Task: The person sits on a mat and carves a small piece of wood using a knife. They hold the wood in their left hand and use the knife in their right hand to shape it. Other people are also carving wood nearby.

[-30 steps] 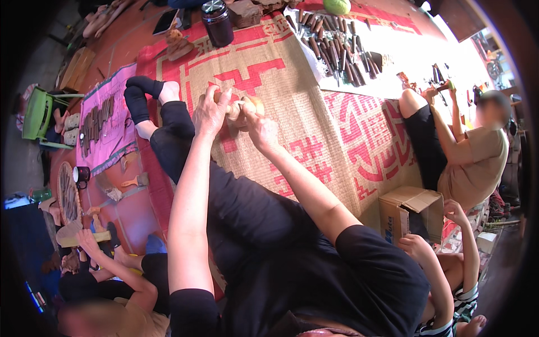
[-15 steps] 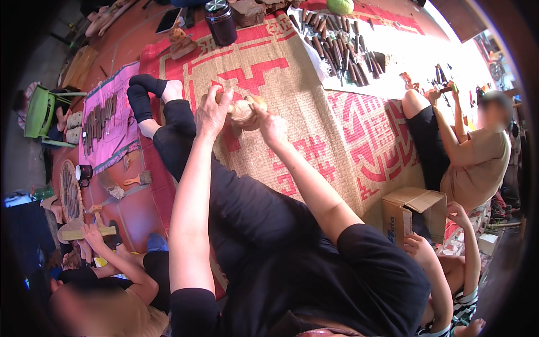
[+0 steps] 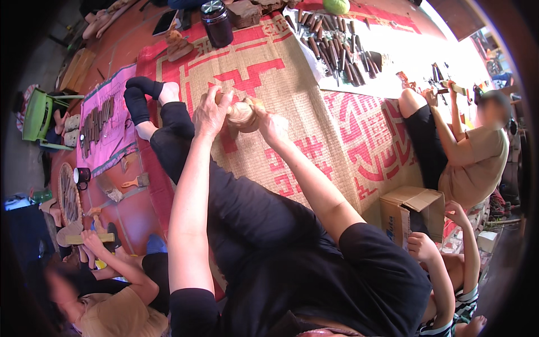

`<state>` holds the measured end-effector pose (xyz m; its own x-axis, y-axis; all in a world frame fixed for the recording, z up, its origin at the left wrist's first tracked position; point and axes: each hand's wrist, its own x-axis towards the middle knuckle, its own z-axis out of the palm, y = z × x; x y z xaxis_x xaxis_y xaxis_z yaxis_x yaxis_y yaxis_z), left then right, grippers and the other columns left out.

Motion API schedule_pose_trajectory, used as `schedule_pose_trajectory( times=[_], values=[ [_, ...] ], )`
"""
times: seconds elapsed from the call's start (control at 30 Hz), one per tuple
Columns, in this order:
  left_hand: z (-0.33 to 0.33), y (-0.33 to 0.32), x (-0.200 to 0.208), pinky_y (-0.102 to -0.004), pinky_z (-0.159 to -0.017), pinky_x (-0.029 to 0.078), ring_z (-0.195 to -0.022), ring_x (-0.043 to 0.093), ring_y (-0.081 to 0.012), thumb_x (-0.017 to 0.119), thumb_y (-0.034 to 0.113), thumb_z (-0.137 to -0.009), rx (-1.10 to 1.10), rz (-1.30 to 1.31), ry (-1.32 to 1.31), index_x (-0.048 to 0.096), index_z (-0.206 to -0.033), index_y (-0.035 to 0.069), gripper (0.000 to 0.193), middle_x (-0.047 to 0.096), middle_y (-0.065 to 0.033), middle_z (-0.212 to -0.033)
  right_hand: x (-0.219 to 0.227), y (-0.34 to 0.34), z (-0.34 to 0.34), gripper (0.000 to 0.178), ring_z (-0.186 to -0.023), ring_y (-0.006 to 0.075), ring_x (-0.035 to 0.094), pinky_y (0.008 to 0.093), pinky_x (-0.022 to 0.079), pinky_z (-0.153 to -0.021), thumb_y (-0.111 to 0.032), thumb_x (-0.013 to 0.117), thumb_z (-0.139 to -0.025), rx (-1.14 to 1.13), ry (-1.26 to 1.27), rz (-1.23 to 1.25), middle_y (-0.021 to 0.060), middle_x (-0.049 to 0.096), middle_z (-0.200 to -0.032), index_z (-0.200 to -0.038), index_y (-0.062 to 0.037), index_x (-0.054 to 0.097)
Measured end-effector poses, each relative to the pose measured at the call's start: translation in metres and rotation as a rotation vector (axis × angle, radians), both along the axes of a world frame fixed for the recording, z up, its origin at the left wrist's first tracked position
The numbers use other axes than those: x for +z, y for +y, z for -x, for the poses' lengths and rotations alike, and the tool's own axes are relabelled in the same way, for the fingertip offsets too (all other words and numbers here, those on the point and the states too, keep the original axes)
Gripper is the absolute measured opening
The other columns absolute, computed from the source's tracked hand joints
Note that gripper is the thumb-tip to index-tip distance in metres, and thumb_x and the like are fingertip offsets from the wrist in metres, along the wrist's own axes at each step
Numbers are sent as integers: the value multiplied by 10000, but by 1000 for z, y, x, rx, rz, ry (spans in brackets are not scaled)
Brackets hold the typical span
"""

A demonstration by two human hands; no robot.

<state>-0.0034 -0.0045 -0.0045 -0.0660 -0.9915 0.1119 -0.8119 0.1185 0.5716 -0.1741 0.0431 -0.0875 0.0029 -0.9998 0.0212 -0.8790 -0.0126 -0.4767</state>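
A rounded, pale wooden carving (image 3: 242, 115) is held between my two hands above the woven mat (image 3: 252, 73). My left hand (image 3: 211, 114) wraps round its left end, the thumb resting near the top. On the other side, the closed fingers of my right hand (image 3: 273, 127) grip its right part. Whether that hand also has something small in it is hidden. Farther off on the mat sit a small carved wooden figure (image 3: 178, 46) and a dark jar with a metal lid (image 3: 217, 25).
Several carving tools (image 3: 342, 50) lie on a white cloth at the far right, others (image 3: 96, 124) on a pink cloth at the left. A mug (image 3: 82, 177) and a brush (image 3: 136, 181) stand nearby. One co-worker holds a wooden mallet (image 3: 78, 238). Rightward are a cardboard box (image 3: 412, 210) and other people.
Both hands keep hold of the carving with only slight motion. My view has shifted a little. The co-worker at lower left has moved, and the mallet is lower.
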Motion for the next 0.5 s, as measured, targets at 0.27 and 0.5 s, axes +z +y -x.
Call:
schedule_pose_trajectory(
  times=[0.27,0.5],
  values=[
    [-6,-1,-5,-437,-863,465,-1044,586,-360,506,559,-866,2,4,20,519,-1213,157,532,580,-188,-1140,-6,12,-15,407,-612,279,663,373,537,-563,-124,506,-873,-88,50,63,116,670,-816,-1264,-217,569],
    [-3,-1,0,-439,-867,462,-1047,583,-362,505,563,-865,-1,-36,22,512,-1221,153,542,578,-193,-1143,4,16,-27,401,-723,290,676,401,535,-641,-155,493,-885,-51,-21,107,134,668,-835,-1277,-223,547]
  ],
)
